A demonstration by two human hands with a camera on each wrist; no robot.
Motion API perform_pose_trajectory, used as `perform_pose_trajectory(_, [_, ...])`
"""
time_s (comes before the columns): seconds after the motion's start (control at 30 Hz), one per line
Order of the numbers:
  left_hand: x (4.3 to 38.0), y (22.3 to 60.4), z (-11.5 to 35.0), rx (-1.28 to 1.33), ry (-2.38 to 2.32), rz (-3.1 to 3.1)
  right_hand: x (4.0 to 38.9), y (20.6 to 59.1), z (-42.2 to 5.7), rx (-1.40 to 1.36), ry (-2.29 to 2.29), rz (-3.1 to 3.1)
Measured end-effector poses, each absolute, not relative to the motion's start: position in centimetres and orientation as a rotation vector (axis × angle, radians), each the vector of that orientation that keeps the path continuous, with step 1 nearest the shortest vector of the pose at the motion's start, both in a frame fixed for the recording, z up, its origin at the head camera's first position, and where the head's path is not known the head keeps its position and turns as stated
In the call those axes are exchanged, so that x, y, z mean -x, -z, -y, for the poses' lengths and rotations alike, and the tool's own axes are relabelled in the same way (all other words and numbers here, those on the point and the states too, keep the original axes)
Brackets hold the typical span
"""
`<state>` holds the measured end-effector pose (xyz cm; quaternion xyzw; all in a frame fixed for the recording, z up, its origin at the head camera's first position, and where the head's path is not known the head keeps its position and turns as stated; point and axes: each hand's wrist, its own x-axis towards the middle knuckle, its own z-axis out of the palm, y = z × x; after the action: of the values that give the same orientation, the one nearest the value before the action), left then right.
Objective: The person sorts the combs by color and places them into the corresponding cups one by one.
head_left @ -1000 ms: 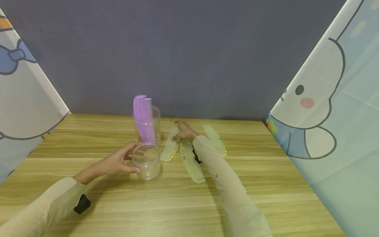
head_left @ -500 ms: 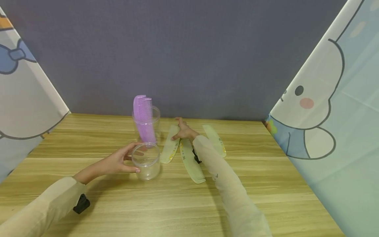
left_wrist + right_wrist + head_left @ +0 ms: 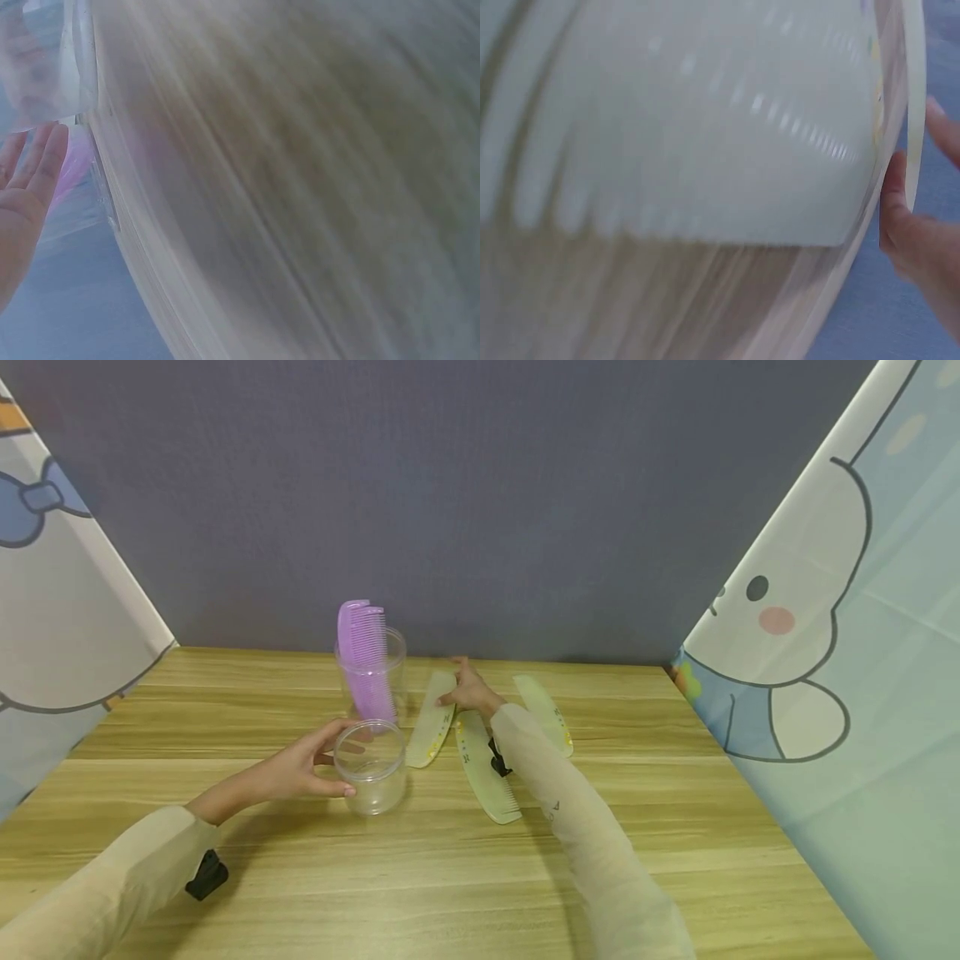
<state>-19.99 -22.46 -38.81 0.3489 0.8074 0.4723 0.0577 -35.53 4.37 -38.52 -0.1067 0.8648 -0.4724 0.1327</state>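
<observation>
My left hand (image 3: 303, 766) holds the left side of a clear plastic jar (image 3: 378, 787), thumb at the front and fingers behind. Those fingers look nearly straight in the left wrist view. With thumb and fingers, my right hand (image 3: 474, 691) pinches the far part of a pale green comb (image 3: 430, 731), whose edge shows between the fingertips in the right wrist view. Beneath my right wrist lies a second pale green comb (image 3: 486, 777), and to the right of the forearm a third comb (image 3: 538, 702), partly covered by the sleeve.
Behind the near jar stands another clear jar (image 3: 398, 681) with purple combs (image 3: 362, 652) upright in it, leaning left. A grey panel (image 3: 480, 510) rises at the wooden table's (image 3: 675, 827) back edge. Printed cartoon sheets (image 3: 817, 610) flank both sides.
My right hand's fingers have drawn together on the left comb, whose near end has shifted slightly. My left hand and its jar stay in place.
</observation>
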Motion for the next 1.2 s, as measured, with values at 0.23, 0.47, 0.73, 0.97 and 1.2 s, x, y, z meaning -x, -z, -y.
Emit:
perform_pose_trajectory(0.23, [20.0,38.8,22.5,-1.07,-1.431,-2.448,35.3,38.2,-4.3,0.189,1.601,-2.441])
perform_pose_trajectory(0.47, [20.2,38.9,22.5,-1.107,-1.447,-2.432,35.2,37.3,-3.7,0.138,1.993,-2.265])
perform_pose_trajectory(0.73, [20.2,39.0,22.5,-1.118,-1.441,-2.436,35.0,36.0,-3.9,0.153,2.134,-2.156])
perform_pose_trajectory(0.97, [20.2,38.9,22.4,-1.118,-1.434,-2.441,34.6,34.7,-4.2,0.224,2.16,-2.184])
perform_pose_trajectory(1.2, [20.2,38.9,22.5,-1.116,-1.434,-2.435,34.3,33.6,-4.3,0.313,2.161,-2.25])
